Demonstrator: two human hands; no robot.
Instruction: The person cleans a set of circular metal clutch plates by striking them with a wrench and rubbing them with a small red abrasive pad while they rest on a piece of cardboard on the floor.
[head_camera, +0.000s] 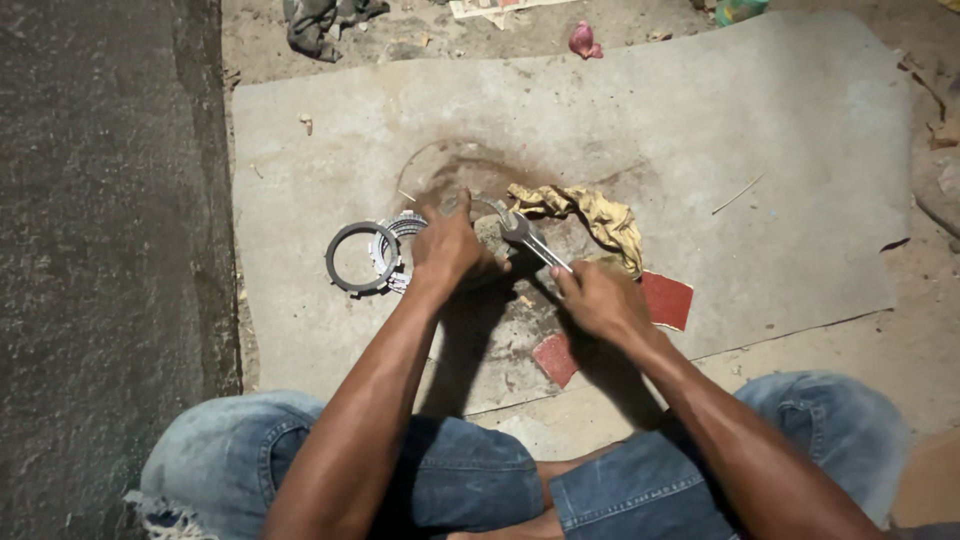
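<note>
Nearest the camera are the person's knees in blue jeans (470, 475), folded at the edge of a grey board (780, 150) that lies on the ground. Two red sandpaper pieces (667, 298) lie on the board just beyond the knees, one partly under the right forearm. The right hand (600, 298) is closed around the handle of a wrench (532, 243) — its fingers wrap the shaft fully, and the wrench head sits on a metal part (492, 238) in the middle of the board. The left hand (447, 245) presses down on that same part, fingers curled over it; how tightly it grips I cannot tell. Just left of this hand lie a dark ring (357, 257) and a stack of toothed plates (400, 232), touching each other. Beyond the wrench a crumpled yellow rag (600, 215) rests on the board — farther off, a dark cloth (315, 20) lies on the dirt.
</note>
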